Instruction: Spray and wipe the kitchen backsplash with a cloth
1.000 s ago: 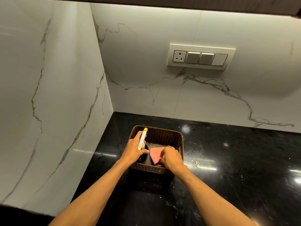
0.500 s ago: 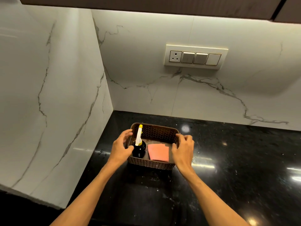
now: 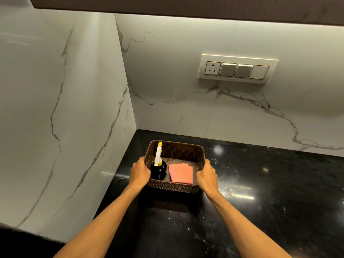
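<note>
The white, grey-veined marble backsplash (image 3: pixel 186 71) rises behind the basket, and the glossy black stone countertop (image 3: pixel 260 202) lies under it. The brown perforated plastic basket (image 3: pixel 176 148) holds the dark spray bottle with a yellow-white nozzle (image 3: pixel 158 169) at its left and the folded pink cloth (image 3: pixel 181 173) at its right. The left hand (image 3: pixel 140 172) and right hand (image 3: pixel 207 175) clasp its side walls. With both tools stowed, either nothing has begun or all is finished. Glare hides any wetness.

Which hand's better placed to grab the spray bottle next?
Probably left. The left hand grips the basket wall right beside the bottle; the right hand holds the opposite wall, with the cloth between.
</note>
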